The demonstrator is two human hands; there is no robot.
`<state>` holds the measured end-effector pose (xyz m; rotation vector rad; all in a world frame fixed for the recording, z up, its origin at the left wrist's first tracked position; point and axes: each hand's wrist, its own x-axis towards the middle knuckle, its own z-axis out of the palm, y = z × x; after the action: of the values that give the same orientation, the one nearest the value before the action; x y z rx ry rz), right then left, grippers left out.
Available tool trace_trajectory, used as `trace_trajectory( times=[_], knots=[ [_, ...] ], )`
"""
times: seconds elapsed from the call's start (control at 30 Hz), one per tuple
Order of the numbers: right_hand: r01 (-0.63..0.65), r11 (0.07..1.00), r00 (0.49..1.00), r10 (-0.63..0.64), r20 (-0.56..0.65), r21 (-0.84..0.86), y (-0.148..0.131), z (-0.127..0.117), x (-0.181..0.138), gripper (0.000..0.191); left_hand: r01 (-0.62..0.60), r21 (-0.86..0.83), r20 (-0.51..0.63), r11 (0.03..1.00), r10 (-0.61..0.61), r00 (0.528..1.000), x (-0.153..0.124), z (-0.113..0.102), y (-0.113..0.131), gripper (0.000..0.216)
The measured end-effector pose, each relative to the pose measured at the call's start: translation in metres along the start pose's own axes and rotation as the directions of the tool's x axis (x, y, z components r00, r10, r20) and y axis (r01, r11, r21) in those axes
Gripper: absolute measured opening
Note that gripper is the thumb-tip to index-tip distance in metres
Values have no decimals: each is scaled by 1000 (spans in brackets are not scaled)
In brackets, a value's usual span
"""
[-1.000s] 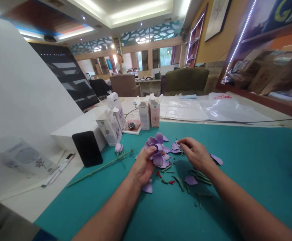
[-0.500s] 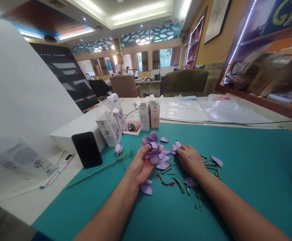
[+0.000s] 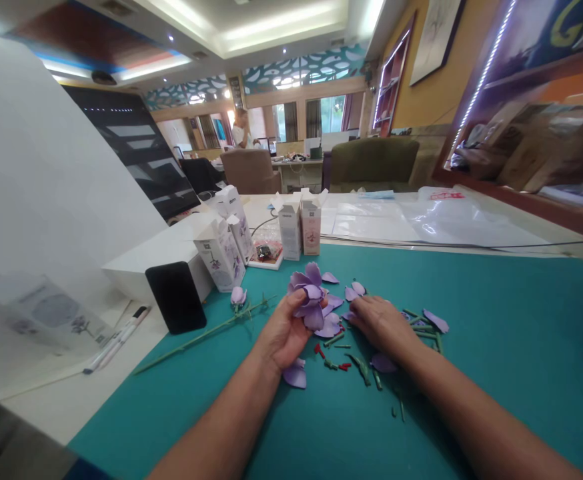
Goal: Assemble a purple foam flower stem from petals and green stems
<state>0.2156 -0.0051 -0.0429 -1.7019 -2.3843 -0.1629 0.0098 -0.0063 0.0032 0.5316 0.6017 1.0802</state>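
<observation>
Large yellow-green lettering on a purple wall panel point(image 3: 564, 19) at upper right: a letter "G" is readable, and the panel's edge cuts off the rest. On the worktop, the two upright white product boxes point(image 3: 289, 232) point(image 3: 311, 230) each carry a short dark word near the top of the front face, too small to read. The box at far left point(image 3: 230, 215) carries a similar short word on its upper face, also unreadable. Red print point(image 3: 445, 195) on the clear plastic sheeting is blurred and cannot be read. Small print on the card point(image 3: 46, 308) under the translucent sheet is likewise illegible. No numbers can be read.
</observation>
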Motion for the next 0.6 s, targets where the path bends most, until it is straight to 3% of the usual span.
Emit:
trace_trajectory(
  times=[0.27, 0.47, 0.6],
  knots=[
    [-101, 995, 986, 99, 137, 15, 1, -7, 2, 25, -4, 16, -29, 1000, 5, 1000, 1, 1, -1, 23],
    [-136, 989, 982, 127, 137, 53, 1, -8, 3, 32, -12, 35, -12, 999, 12, 1000, 0, 1, -3, 25],
    [-135, 989, 983, 126, 130, 60, 5, -2, 3, 23, -19, 38, -4, 999, 19, 1000, 0, 1, -3, 25]
  ],
)
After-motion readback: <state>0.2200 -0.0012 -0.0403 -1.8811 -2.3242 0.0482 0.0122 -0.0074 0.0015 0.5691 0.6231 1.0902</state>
